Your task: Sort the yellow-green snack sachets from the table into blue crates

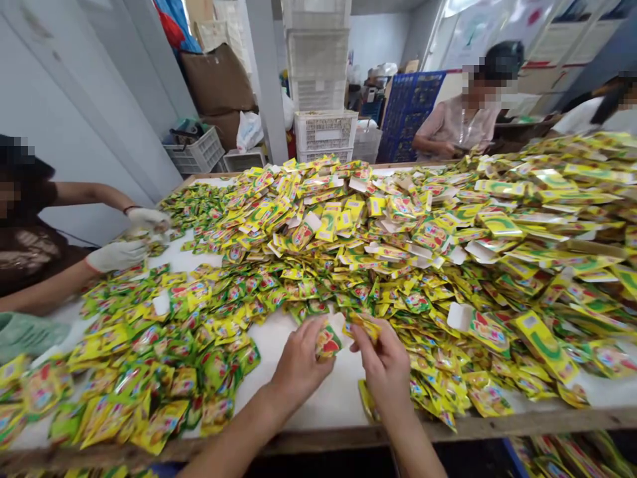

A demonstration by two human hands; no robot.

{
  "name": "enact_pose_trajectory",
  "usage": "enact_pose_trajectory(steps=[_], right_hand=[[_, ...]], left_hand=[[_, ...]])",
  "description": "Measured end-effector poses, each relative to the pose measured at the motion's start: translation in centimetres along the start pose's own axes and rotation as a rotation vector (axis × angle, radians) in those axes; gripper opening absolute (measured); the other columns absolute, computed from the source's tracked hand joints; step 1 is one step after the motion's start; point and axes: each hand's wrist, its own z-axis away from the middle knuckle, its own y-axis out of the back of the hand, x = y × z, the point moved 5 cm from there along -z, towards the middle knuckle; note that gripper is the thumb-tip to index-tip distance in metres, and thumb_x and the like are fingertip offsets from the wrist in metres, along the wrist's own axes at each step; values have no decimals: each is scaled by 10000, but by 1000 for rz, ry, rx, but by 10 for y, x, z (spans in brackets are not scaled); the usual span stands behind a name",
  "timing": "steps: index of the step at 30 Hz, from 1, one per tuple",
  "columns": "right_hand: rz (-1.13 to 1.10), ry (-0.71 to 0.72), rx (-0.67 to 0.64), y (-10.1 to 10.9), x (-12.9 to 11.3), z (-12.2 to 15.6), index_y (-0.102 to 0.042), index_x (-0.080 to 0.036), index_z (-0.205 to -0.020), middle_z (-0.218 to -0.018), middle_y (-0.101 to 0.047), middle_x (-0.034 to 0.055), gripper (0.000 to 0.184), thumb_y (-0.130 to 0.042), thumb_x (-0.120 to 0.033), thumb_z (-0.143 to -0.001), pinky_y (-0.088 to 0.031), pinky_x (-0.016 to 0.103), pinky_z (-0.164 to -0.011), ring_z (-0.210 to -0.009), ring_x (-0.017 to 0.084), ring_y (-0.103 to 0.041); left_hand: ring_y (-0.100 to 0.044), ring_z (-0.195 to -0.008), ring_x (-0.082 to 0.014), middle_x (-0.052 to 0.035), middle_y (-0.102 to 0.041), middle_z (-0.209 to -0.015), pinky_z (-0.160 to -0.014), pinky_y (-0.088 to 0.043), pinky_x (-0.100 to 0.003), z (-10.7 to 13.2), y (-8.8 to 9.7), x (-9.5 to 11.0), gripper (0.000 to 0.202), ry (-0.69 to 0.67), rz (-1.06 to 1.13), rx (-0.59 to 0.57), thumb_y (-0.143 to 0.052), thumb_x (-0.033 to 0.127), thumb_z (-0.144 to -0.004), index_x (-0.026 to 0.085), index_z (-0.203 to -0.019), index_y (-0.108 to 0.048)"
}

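Observation:
My left hand [300, 364] is closed on a small green and yellow sachet [327, 342] just above the white table top [279, 338]. My right hand [384, 364] is closed on another yellow sachet [362, 326] right beside it. Both hands hover near the table's front edge, between two heaps of the same sachets. A big pile of sachets [398, 245] covers most of the table behind them, and a smaller heap [164, 358] lies to the left.
A person at the left in white gloves [119, 255] handles sachets. Two more people sit at the far right side. White plastic crates [318, 79] are stacked behind the table. The wooden table edge [497, 425] runs along the front.

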Motion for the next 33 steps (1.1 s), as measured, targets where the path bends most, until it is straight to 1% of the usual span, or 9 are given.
enact_pose_trajectory(steps=[2,4,9,12,16,20,25,29,33], right_hand=[[97,114,-220,-19,-10,0,-639,-203,-990,-903,-635,57,171,-514,-281,-904,-471,295,-744,-821,179,-595],[206,129,-347,-33,-11,6,-630,-197,-980,-901,-621,60,166,-489,-251,-911,-451,298,-770,-863,189,-584],[446,74,-634,-44,-9,17,-595,-180,-779,-798,-551,32,143,-500,-206,-883,-415,268,-666,-719,162,-567],[439,121,-825,-46,-18,19,-584,-187,-813,-832,-566,32,137,-469,-139,-868,-410,257,-662,-740,156,-574],[413,123,-771,-51,-26,18,-560,-203,-911,-747,-582,-3,112,-491,-137,-853,-403,248,-617,-694,155,-565],[530,278,-713,-63,-38,22,-616,-198,-748,-797,-569,30,171,-514,-201,-885,-403,275,-613,-668,156,-541],[550,537,-740,-75,-60,24,-681,-228,-706,-1014,-573,90,204,-579,-283,-875,-432,399,-793,-956,261,-516],[427,446,-827,-84,-56,31,-626,-205,-795,-896,-573,65,163,-504,-213,-903,-476,328,-712,-827,198,-551],[336,356,-841,-84,-48,36,-623,-193,-836,-894,-551,46,181,-467,-222,-923,-480,272,-657,-716,138,-553]], left_hand=[[-554,-1075,-255,-81,-586,-1153,-947,-458,-419,30,-2,-9,612,73,8,57,-618,135,-677,209,-1267,-476],[-561,-1034,-258,-78,-592,-1098,-918,-463,-425,45,-5,-17,605,144,-1,133,-608,124,-681,202,-1267,-483],[-552,-988,-259,-68,-598,-1059,-882,-437,-418,58,-9,-25,626,177,31,185,-614,86,-663,222,-1264,-506],[-548,-949,-235,-46,-606,-1002,-845,-427,-365,62,-2,-27,477,211,234,151,-663,128,-670,210,-1131,-576],[-522,-744,-152,13,-568,-772,-661,-393,-245,67,4,-31,195,281,729,-32,-669,219,-721,164,-887,-583],[-493,-704,-129,27,-539,-726,-648,-366,-227,76,8,-37,243,318,1005,-59,-700,242,-699,145,-867,-553],[-470,-746,-125,33,-524,-756,-675,-366,-217,86,9,-42,279,318,1072,-35,-737,211,-651,151,-829,-531],[-416,-701,-107,50,-469,-712,-626,-335,-204,87,12,-45,247,328,992,-7,-731,189,-655,154,-761,-510],[-449,-750,-121,33,-512,-770,-683,-364,-218,88,14,-41,193,283,959,-30,-689,200,-716,148,-847,-558]])
